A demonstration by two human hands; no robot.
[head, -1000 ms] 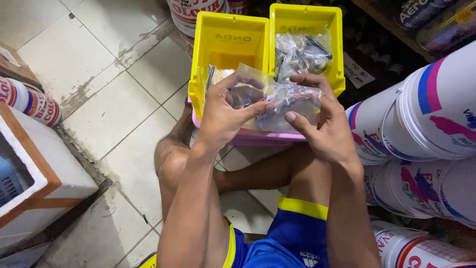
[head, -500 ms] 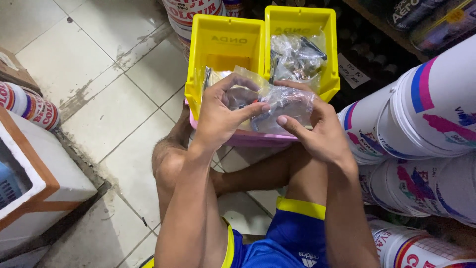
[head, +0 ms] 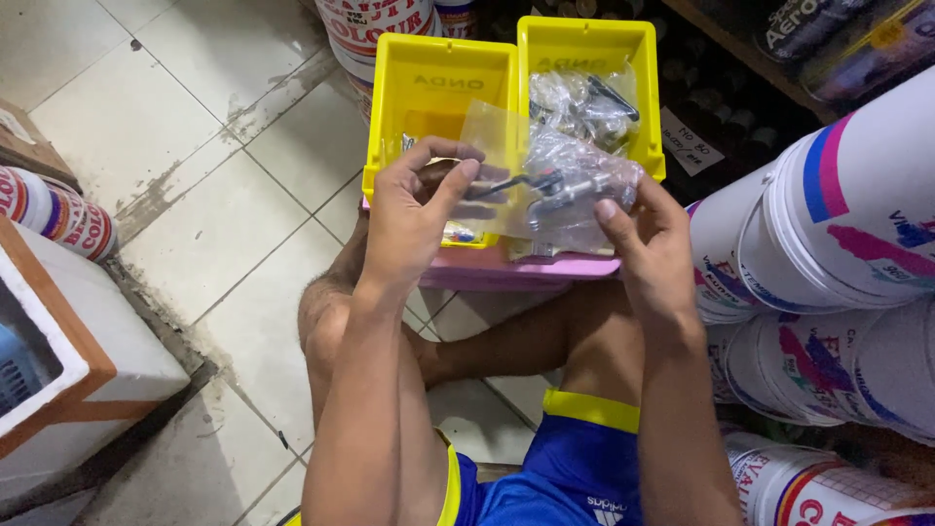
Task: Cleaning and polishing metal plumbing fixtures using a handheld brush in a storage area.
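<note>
My left hand [head: 414, 209] pinches the left edge of a clear plastic bag [head: 545, 180] with metal hardware parts inside. On the bag's right side, my right hand [head: 648, 234] grips it from below. I hold the bag above two yellow plastic bins. The left bin [head: 433, 93] looks nearly bare apart from a few small items. In the right bin [head: 584, 49] lie more clear bags of metal parts. Both bins rest on a pink box [head: 516, 268] over my crossed legs.
Stacked white paint buckets [head: 838, 224] crowd the right side. Another bucket [head: 375, 24] stands behind the bins. A white and orange box [head: 68, 360] and a can [head: 58, 214] sit at the left on the tiled floor [head: 195, 146]. Dark shelves [head: 779, 49] run at top right.
Both hands have lifted the bag a little and spread it flatter. My left thumb and fingers now pinch its edge rather than covering it.
</note>
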